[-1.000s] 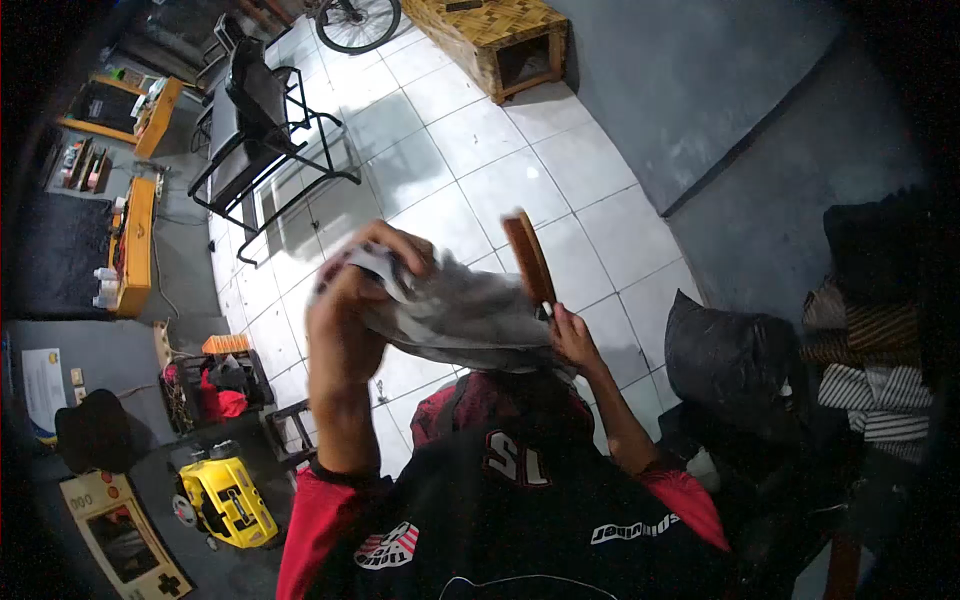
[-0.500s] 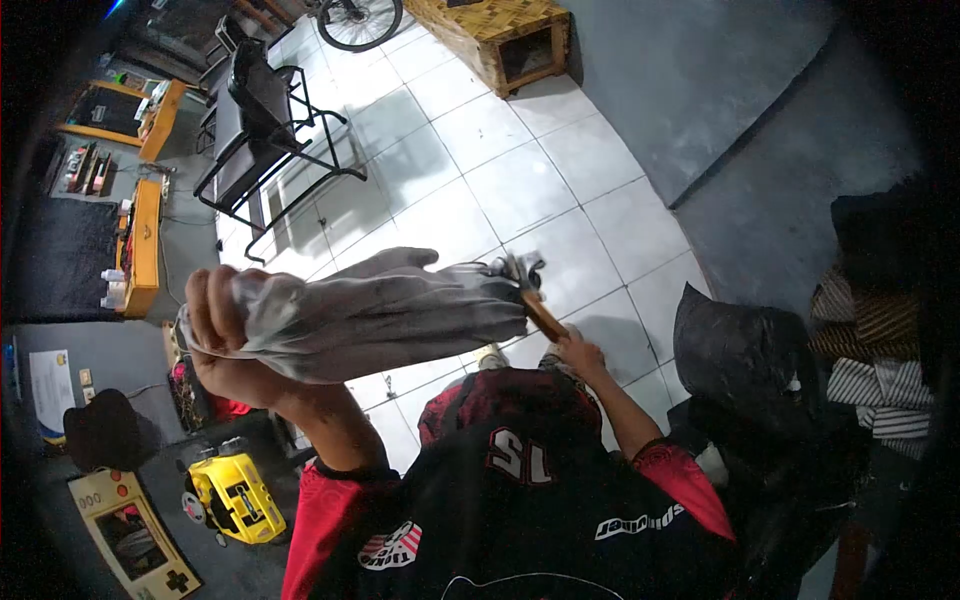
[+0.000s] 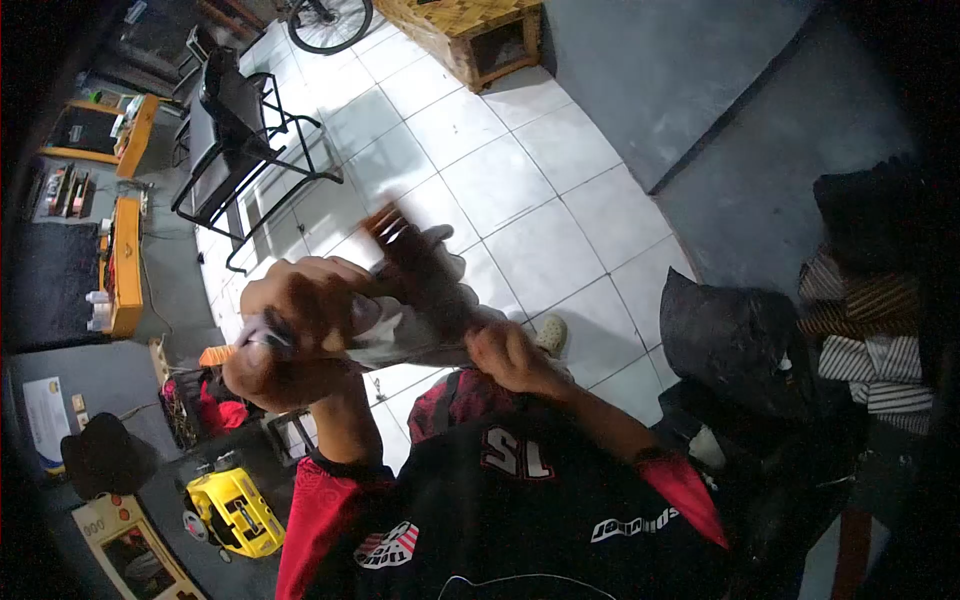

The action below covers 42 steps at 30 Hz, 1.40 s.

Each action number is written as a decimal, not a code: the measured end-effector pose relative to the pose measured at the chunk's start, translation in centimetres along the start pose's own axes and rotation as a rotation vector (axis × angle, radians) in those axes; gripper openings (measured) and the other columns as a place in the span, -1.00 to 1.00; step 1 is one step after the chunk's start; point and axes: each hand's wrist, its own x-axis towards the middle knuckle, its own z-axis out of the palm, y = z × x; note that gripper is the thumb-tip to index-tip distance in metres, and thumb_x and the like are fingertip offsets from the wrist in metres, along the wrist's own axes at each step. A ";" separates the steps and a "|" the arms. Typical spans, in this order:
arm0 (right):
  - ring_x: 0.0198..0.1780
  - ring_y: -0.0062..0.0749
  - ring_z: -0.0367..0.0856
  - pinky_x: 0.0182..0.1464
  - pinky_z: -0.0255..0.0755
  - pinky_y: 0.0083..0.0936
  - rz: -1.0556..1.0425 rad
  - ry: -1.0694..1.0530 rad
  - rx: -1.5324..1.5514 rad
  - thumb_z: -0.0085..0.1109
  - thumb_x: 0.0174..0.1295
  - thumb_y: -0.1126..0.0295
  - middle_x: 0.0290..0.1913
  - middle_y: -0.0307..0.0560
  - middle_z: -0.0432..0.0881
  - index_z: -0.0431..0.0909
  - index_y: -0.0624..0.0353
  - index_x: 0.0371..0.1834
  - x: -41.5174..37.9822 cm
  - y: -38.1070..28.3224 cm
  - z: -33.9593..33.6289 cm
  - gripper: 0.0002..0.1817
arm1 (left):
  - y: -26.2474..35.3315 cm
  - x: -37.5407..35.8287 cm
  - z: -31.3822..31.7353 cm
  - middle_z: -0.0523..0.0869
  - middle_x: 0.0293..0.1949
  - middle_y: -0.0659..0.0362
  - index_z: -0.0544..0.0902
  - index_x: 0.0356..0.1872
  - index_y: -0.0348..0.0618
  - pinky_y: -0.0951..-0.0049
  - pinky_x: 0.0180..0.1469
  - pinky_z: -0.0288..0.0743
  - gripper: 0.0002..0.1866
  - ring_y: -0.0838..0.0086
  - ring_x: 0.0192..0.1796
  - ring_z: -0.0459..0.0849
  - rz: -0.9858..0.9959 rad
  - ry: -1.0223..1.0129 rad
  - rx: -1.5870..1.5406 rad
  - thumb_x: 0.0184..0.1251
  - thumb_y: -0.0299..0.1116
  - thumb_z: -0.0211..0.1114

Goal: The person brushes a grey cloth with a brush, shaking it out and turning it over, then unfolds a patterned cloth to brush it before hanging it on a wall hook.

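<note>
My left hand (image 3: 305, 325) is raised at left of centre, fingers curled round a bunched grey cloth (image 3: 405, 335). Much of the cloth is hidden behind my hands; a fold of it hangs between them. Closed beside the cloth's other end, my right hand (image 3: 515, 355) grips a long tool (image 3: 425, 270), dark along its length with a brown, pale-striped end that points up and to the left. Motion blurs the tool, so its kind cannot be made out. It crosses in front of the cloth, close to my left fingers.
A black-framed chair (image 3: 230, 150) stands on the white tiled floor (image 3: 500, 190). Wooden wall shelves (image 3: 125, 265) line the left side, above a yellow toy car (image 3: 235, 510). At right lie a black cushion (image 3: 730, 330) and folded striped cloths (image 3: 875, 370). A woven box (image 3: 470, 45) stands beyond.
The brown-handled tool has swung up and left over the cloth with my right hand. My hands have come closer together, and the cloth, stretched out before, is now bunched.
</note>
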 end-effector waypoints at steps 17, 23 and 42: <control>-0.42 0.01 0.54 -0.35 0.44 -0.21 0.662 -0.149 -0.583 -0.01 -0.01 0.35 -0.47 0.04 0.57 0.56 0.11 -0.40 -16.7 27.6 -0.6 -0.83 | 3.3 0.9 -1.2 0.34 -0.86 0.32 0.35 -0.79 -0.03 0.58 -0.79 0.19 -0.61 0.61 -0.85 0.24 0.022 -0.279 -0.512 0.15 -0.08 0.03; -0.77 -0.78 0.17 -0.74 0.00 -0.80 0.666 0.120 1.053 -0.06 0.21 0.08 -0.61 -0.25 0.48 0.45 0.19 -0.37 -0.6 6.0 -9.1 -0.65 | 1.6 -4.5 1.8 0.44 -0.76 0.10 0.39 -0.79 -0.27 0.47 -0.71 0.29 -0.53 0.34 -0.79 0.40 -0.578 -0.201 -0.280 0.04 -0.04 0.01; -0.22 -0.15 0.59 -0.24 0.48 -0.25 1.096 -0.398 -0.876 0.08 0.07 0.18 -0.26 0.06 0.60 0.57 0.21 -0.25 -10.4 24.2 -6.7 -0.67 | 9.2 -1.3 -2.4 0.27 -0.95 0.23 0.21 -0.96 -0.05 0.67 -0.94 -0.02 -0.67 0.69 -0.92 0.18 0.193 -0.346 -0.840 -0.04 -0.50 -0.14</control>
